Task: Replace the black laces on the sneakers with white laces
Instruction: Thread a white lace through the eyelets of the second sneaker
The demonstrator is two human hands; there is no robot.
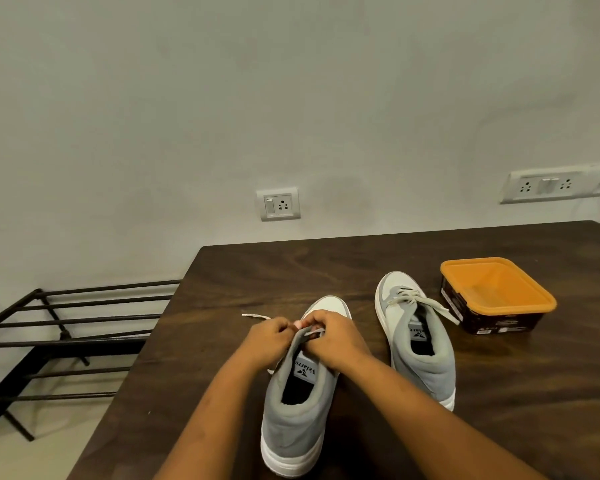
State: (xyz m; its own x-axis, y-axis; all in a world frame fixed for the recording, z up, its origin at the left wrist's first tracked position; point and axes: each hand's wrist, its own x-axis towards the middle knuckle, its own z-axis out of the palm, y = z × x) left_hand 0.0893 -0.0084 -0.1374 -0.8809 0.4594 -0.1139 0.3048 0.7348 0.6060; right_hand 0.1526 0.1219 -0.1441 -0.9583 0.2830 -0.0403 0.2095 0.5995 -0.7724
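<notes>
Two grey and white sneakers stand on the dark wooden table point(243, 271), toes pointing away from me. The near sneaker point(298, 410) is under both hands. My left hand point(269, 339) and my right hand point(333, 336) meet over its lacing area, fingers curled and pinching a white lace point(257, 317) whose free end trails off to the left on the table. The eyelets are hidden by my fingers. The far sneaker point(418, 344) stands to the right with a white lace point(420, 301) threaded through it, its ends lying loose.
An orange-rimmed dark plastic tub point(499, 294) sits on the table right of the far sneaker. A black metal rack point(66, 327) stands to the left below the table edge. Wall sockets point(278, 204) are behind the table.
</notes>
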